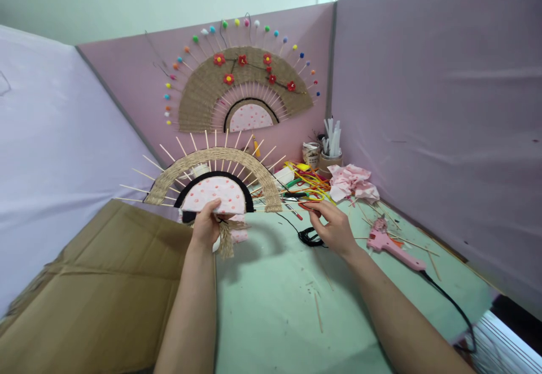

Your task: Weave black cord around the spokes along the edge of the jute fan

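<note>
Woven fan [214,155] above left hand [207,224], base [222,190] thumb-pinched; right hand [332,227] beside fan's right end, fingers bent, pinching black cord [308,237]

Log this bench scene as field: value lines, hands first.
left hand: holds small fan at its dotted centre, thumb in front
right hand: near the fan's right end, fingertips together; grip unclear
backdrop: larger fan with red flowers, against pink panel
on table: black cord coil, pink glue gun, crumpled pink material
left side: brown cardboard
</note>
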`<act>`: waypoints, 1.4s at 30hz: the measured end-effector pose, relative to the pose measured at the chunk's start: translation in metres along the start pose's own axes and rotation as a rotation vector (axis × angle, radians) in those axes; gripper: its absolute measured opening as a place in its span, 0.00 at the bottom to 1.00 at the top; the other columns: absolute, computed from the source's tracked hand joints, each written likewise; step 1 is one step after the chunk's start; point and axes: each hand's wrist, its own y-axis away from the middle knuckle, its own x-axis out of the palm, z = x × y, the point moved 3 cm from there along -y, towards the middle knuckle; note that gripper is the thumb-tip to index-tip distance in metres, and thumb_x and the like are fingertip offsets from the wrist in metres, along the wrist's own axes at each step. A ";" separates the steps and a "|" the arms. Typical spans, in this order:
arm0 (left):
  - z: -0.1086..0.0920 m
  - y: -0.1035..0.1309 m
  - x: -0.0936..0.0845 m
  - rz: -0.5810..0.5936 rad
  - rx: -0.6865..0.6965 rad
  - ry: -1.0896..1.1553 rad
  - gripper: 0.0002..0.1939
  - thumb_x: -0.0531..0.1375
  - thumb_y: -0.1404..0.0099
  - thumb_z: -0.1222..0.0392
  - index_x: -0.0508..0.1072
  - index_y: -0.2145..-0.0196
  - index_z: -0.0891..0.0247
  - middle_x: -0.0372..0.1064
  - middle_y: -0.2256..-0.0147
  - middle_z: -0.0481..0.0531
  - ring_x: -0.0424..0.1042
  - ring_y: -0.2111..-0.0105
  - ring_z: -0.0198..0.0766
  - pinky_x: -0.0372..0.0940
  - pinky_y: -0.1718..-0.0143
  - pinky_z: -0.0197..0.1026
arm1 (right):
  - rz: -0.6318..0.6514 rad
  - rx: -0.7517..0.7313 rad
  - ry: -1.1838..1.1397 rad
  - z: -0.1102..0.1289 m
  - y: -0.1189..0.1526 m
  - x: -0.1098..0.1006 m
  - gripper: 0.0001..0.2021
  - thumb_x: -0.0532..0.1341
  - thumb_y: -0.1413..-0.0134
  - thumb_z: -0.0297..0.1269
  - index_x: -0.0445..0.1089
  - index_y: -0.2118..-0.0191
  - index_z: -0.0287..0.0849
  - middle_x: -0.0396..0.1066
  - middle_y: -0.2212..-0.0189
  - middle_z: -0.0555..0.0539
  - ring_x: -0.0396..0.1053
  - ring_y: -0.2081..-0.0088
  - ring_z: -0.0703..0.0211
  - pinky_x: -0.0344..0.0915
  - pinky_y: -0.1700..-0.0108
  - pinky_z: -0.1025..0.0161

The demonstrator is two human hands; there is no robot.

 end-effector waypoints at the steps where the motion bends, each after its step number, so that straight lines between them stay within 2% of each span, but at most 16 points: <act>1: 0.001 0.001 0.001 -0.004 0.005 0.001 0.10 0.67 0.58 0.63 0.70 0.77 0.66 0.69 0.81 0.44 0.68 0.82 0.31 0.69 0.78 0.36 | -0.018 0.006 0.006 0.001 0.001 0.001 0.10 0.56 0.47 0.29 0.72 0.60 0.42 0.73 0.65 0.44 0.69 0.62 0.57 0.64 0.58 0.58; 4: 0.003 0.003 0.007 0.007 0.022 0.010 0.10 0.67 0.57 0.63 0.70 0.77 0.66 0.69 0.80 0.45 0.68 0.81 0.32 0.69 0.77 0.37 | -0.075 0.105 -0.030 0.006 0.005 0.006 0.08 0.57 0.46 0.31 0.72 0.63 0.42 0.72 0.68 0.45 0.67 0.68 0.59 0.63 0.62 0.61; 7: 0.005 0.005 0.011 0.021 0.068 0.030 0.10 0.66 0.57 0.63 0.70 0.76 0.66 0.70 0.79 0.45 0.68 0.81 0.31 0.68 0.77 0.36 | -0.137 0.318 -0.173 0.008 0.010 0.012 0.08 0.57 0.46 0.35 0.71 0.62 0.41 0.68 0.72 0.48 0.62 0.73 0.63 0.61 0.69 0.64; 10: 0.006 0.005 0.014 0.012 0.124 0.076 0.10 0.66 0.57 0.64 0.71 0.74 0.64 0.71 0.77 0.44 0.69 0.80 0.31 0.68 0.77 0.34 | -0.193 0.499 -0.370 0.010 0.013 0.018 0.11 0.57 0.46 0.39 0.65 0.57 0.42 0.60 0.79 0.54 0.57 0.77 0.65 0.57 0.73 0.67; 12: 0.008 0.005 0.015 0.012 0.132 0.103 0.10 0.66 0.57 0.65 0.71 0.74 0.64 0.71 0.76 0.44 0.70 0.78 0.32 0.69 0.75 0.35 | -0.188 0.564 -0.471 0.009 0.014 0.022 0.12 0.57 0.46 0.40 0.63 0.56 0.42 0.56 0.81 0.56 0.56 0.77 0.66 0.55 0.74 0.68; 16: 0.013 0.006 0.020 0.032 0.118 0.119 0.09 0.66 0.56 0.65 0.70 0.75 0.64 0.71 0.77 0.45 0.71 0.76 0.33 0.69 0.74 0.35 | -0.102 0.642 -0.562 0.008 0.015 0.027 0.15 0.57 0.47 0.44 0.67 0.57 0.40 0.56 0.81 0.55 0.54 0.78 0.66 0.52 0.77 0.68; 20: 0.015 0.008 0.022 0.058 0.091 0.125 0.08 0.65 0.55 0.65 0.69 0.76 0.64 0.72 0.76 0.45 0.71 0.77 0.33 0.68 0.75 0.34 | 0.060 0.635 -0.596 0.012 0.015 0.029 0.15 0.60 0.51 0.44 0.72 0.62 0.38 0.59 0.81 0.53 0.55 0.78 0.67 0.52 0.77 0.67; 23: 0.013 0.009 0.022 0.061 0.052 0.148 0.08 0.65 0.55 0.65 0.70 0.75 0.64 0.71 0.78 0.45 0.69 0.79 0.31 0.65 0.79 0.31 | 0.087 0.630 -0.581 0.012 0.013 0.027 0.15 0.61 0.52 0.44 0.73 0.63 0.38 0.61 0.81 0.52 0.56 0.78 0.66 0.54 0.76 0.67; 30: 0.011 0.009 0.018 0.044 -0.056 0.103 0.08 0.63 0.56 0.63 0.69 0.75 0.65 0.68 0.82 0.45 0.67 0.83 0.32 0.64 0.81 0.33 | 0.021 0.571 -0.473 0.006 0.009 0.020 0.13 0.60 0.51 0.45 0.72 0.70 0.39 0.64 0.78 0.50 0.58 0.76 0.65 0.55 0.75 0.67; 35: 0.009 0.010 0.018 0.043 -0.094 0.073 0.08 0.64 0.57 0.63 0.67 0.78 0.65 0.64 0.84 0.43 0.63 0.86 0.29 0.61 0.83 0.32 | -0.118 0.539 -0.395 0.005 0.007 0.008 0.11 0.61 0.51 0.43 0.69 0.73 0.40 0.65 0.78 0.51 0.59 0.76 0.65 0.57 0.74 0.67; 42: 0.005 0.007 0.014 0.011 -0.064 0.065 0.08 0.64 0.57 0.63 0.68 0.78 0.65 0.66 0.83 0.44 0.65 0.85 0.30 0.63 0.82 0.32 | -0.246 0.411 -0.263 0.005 0.007 -0.001 0.11 0.62 0.51 0.41 0.66 0.75 0.40 0.62 0.80 0.52 0.56 0.78 0.66 0.54 0.76 0.67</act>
